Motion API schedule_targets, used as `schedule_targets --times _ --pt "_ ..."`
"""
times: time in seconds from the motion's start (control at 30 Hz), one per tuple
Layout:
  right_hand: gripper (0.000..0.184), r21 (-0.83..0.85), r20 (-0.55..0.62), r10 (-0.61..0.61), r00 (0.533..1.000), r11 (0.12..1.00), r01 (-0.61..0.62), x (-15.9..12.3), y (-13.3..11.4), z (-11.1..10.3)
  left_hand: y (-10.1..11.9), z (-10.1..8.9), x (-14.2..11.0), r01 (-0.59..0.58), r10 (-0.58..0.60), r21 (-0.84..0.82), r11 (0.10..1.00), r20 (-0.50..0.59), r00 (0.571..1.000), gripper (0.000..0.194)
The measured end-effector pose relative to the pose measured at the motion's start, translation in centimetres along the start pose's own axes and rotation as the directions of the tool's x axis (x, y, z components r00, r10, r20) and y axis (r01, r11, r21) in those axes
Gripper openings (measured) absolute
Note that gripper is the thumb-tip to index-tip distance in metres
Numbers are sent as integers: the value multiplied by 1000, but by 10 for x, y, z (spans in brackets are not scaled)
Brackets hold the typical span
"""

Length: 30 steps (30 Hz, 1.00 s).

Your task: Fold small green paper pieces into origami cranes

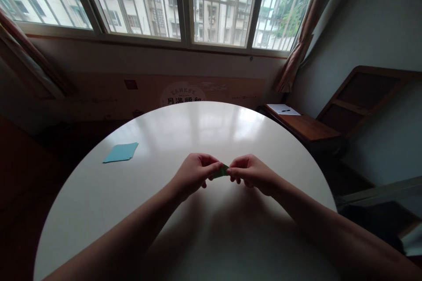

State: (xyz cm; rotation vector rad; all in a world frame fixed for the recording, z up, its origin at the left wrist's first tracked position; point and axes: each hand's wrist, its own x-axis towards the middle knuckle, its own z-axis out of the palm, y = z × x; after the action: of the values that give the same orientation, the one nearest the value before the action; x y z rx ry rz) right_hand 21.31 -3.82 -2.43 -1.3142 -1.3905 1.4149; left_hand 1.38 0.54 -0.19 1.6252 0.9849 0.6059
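Note:
Between my two hands is a small piece of folded green paper [221, 171], held just above the white table. My left hand [198, 170] pinches its left side between thumb and fingers. At the right end, my right hand [249, 170] grips it with thumb and fingertips. The fingers cover much of the paper, so its full shape is hidden. A stack of light blue square paper [121, 153] lies on the table to the left, apart from both hands.
The round white table [263, 140] spreads out under my arms. Past its right edge stands a wooden chair [313, 125] with a white sheet [283, 109] and a dark pen on its seat. Barred windows [217, 4] and curtains are beyond the table.

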Motion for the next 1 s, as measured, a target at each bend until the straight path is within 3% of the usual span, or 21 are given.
schedule_targets --times 1.0 --pt "24 12 -54 -26 998 1000 27 2 1 5 1 1 0 -9 9 21 1000 -15 1000 26"
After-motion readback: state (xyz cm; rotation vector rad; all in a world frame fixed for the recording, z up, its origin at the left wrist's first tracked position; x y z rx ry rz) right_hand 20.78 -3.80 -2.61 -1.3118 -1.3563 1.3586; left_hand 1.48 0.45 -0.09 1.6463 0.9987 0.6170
